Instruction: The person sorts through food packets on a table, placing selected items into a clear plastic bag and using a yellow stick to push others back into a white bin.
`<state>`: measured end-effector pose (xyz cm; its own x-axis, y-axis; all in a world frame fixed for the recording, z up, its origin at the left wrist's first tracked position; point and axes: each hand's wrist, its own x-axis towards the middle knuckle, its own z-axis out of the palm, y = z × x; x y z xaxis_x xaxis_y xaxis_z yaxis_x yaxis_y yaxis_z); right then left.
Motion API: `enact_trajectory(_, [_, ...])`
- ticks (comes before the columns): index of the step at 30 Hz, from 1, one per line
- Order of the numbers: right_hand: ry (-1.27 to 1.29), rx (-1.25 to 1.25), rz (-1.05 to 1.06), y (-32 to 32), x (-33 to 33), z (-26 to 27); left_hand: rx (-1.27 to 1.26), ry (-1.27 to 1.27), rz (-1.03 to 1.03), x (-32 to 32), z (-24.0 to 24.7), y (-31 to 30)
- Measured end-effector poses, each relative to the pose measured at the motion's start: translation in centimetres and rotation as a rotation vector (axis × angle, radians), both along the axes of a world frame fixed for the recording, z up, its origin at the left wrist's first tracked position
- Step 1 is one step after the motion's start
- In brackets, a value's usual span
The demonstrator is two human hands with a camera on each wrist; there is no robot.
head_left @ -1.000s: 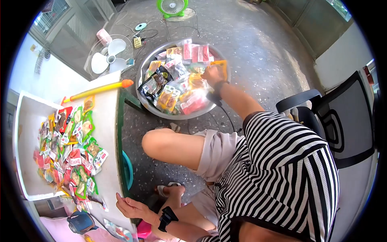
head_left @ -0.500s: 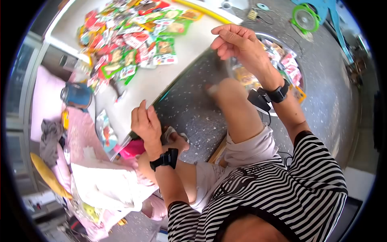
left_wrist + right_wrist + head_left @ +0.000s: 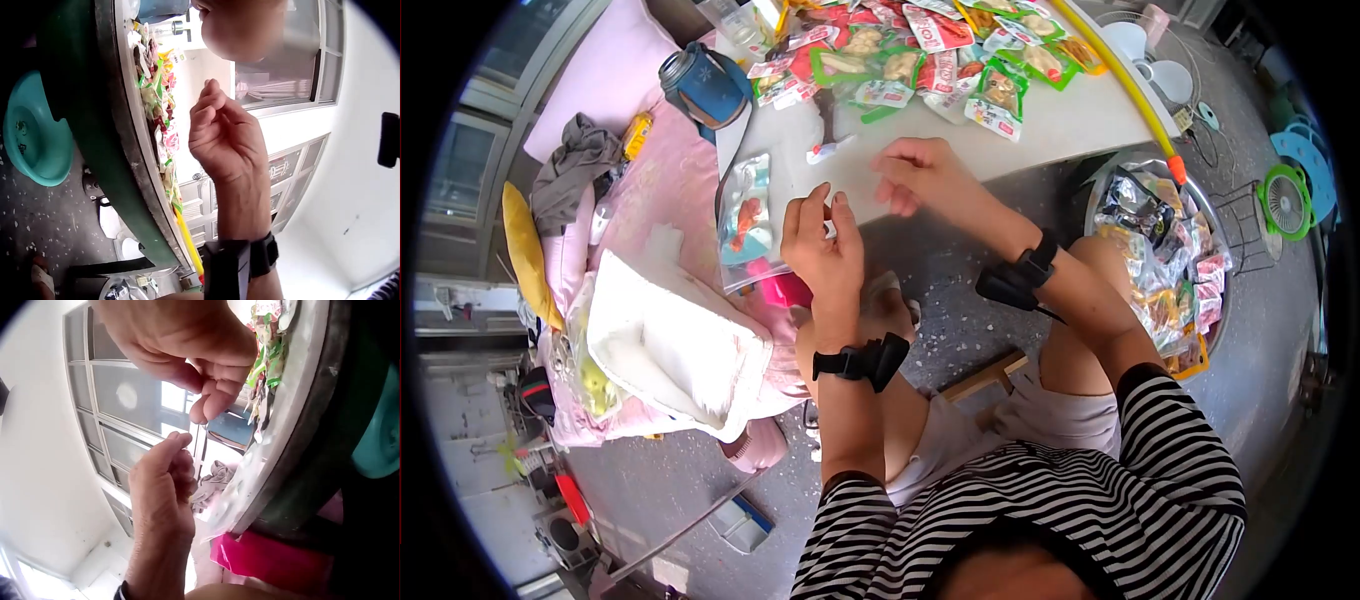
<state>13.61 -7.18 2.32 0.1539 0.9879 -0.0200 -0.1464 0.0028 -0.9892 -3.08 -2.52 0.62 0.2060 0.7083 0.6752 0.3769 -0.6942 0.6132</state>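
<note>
My left hand [image 3: 825,245] is raised near the table corner, its fingers loosely bent and nothing visible in its grasp. To its right, my right hand [image 3: 930,180] hovers at the table edge, fingers loosely curled and empty. The right wrist view shows a narrow gap between the right hand [image 3: 206,356] and the left hand [image 3: 165,494]. A clear plastic bag with a teal and red print [image 3: 747,215] lies by the left fingertips. Beyond both hands, colourful sealed snack packets [image 3: 1000,95] are piled on the white table [image 3: 1080,125].
A metal basin [image 3: 1222,295] full of packets stands on the floor at right. A yellow stick with an orange tip [image 3: 1145,105] lies along the table. A blue flask [image 3: 705,85] stands at far left; a white foam box [image 3: 680,340] sits on pink cloth. The left wrist view shows a teal basin [image 3: 53,150].
My right hand has left the packets in the basin and come over to the table edge beside the left hand. The head view has swung left toward the table and pink cloth.
</note>
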Motion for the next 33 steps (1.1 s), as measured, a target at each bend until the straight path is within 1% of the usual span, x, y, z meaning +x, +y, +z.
enact_trajectory(3, [-0.09, -0.068, -0.027, -0.2, 0.1, -2.6, -0.085, -0.032, 0.041, -0.7, 1.1, -0.3])
enact_trajectory(6, [-0.162, -0.051, -0.014, 0.0, 1.0, -2.8, 0.131, -0.075, 0.174, -3.1, 1.5, 1.3])
enact_trajectory(7, [-0.165, -0.056, -0.012, 0.1, 1.3, -2.8, 0.082, -0.041, 0.266, -4.9, 3.1, 1.2])
enact_trajectory(8, [-0.167, -0.061, -0.016, 0.2, 1.5, -2.9, 0.071, -0.118, 0.344, -6.9, 3.4, 1.7])
enact_trajectory(9, [-0.191, -0.087, -0.03, 0.4, 1.7, -3.1, 0.074, -0.08, 0.441, -9.4, 3.9, 2.2])
enact_trajectory(10, [-0.18, -0.092, -0.027, 0.3, 1.8, -3.3, 0.098, 0.013, 0.521, -12.1, 4.2, 2.6])
enact_trajectory(11, [-0.17, -0.094, -0.026, 0.3, 1.8, -3.4, 0.066, 0.141, 0.615, -15.1, 4.0, 2.9])
enact_trajectory(12, [-0.159, -0.092, -0.028, 0.3, 1.9, -3.5, 0.161, 0.452, 0.724, -18.0, 3.6, 2.9])
enact_trajectory(13, [-0.158, -0.09, -0.019, 0.3, 1.9, -3.5, 0.08, 0.564, 0.741, -20.7, 2.6, 2.7])
enact_trajectory(14, [-0.158, -0.089, -0.01, 0.2, 1.9, -3.5, -0.139, 0.75, 0.828, -22.6, 2.1, 2.0])
enact_trajectory(15, [-0.157, -0.089, -0.002, 0.1, 1.8, -3.5, -0.313, 0.861, 0.856, -24.3, 1.2, 1.5])
enact_trajectory(16, [-0.153, -0.085, -0.004, 0.0, 1.8, -3.5, -0.465, 0.984, 0.85, -25.8, 0.4, 1.1])
enact_trajectory(17, [-0.149, -0.083, -0.004, -0.2, 1.7, -3.5, -0.539, 1.042, 0.831, -28.0, -1.5, 1.0])
enact_trajectory(18, [-0.145, -0.081, -0.003, -0.3, 1.6, -3.4, -0.53, 1.023, 0.782, -28.8, -2.4, 0.3])
enact_trajectory(20, [-0.157, -0.094, -0.008, -0.2, 1.6, -3.5, -0.408, 0.813, 0.725, -31.0, -4.5, 0.7])
enact_trajectory(23, [-0.154, -0.101, -0.014, -0.2, 1.6, -3.6, -0.3, 0.696, 0.735, -30.9, -3.9, 0.5])
enact_trajectory(26, [-0.144, -0.098, -0.026, -0.4, 2.0, -3.2, -0.242, 0.525, 0.784, -29.3, -1.9, 0.2])
enact_trajectory(27, [-0.137, -0.1, -0.032, -0.5, 2.0, -3.1, -0.222, 0.519, 0.81, -27.9, -0.2, -0.3])
enact_trajectory(28, [-0.131, -0.078, -0.027, -0.5, 2.1, -3.1, -0.154, 0.454, 0.753, -27.3, 0.7, -0.4])
enact_trajectory(30, [-0.122, -0.035, -0.023, -0.5, 2.4, -3.2, -0.191, 0.314, 0.703, -24.8, 2.7, -0.7])
enact_trajectory(33, [-0.092, -0.062, -0.034, -0.1, 2.2, -3.4, -0.243, 0.069, 0.463, -18.5, 4.7, -0.5])
